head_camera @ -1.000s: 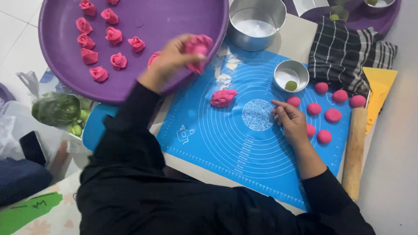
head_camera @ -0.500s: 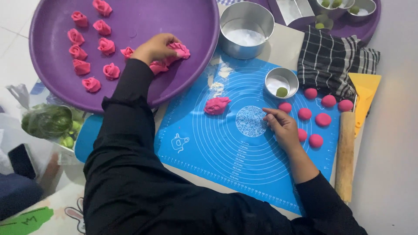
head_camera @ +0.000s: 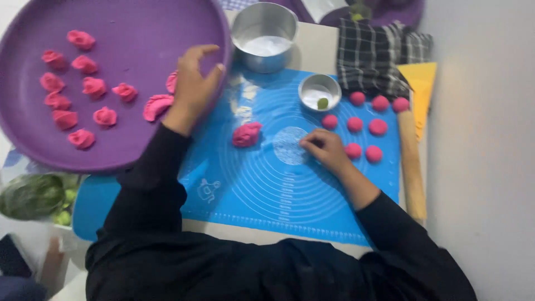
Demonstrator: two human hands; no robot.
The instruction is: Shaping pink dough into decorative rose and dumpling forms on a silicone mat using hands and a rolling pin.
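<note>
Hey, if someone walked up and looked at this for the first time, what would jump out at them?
Most likely the big purple tray at upper left, dotted with folded pink dumplings, where the left hand rests near its rim. Next, the bright blue mat in the middle, with a pink dough lump, a row of pink dough balls at right, and the right hand by a floured circle.

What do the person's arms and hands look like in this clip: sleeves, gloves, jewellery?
Both arms wear long, loose black sleeves reaching the wrists. The left hand and right hand are bare, with no gloves. No ring, watch or bracelet can be made out, though the picture is slightly blurred.
</note>
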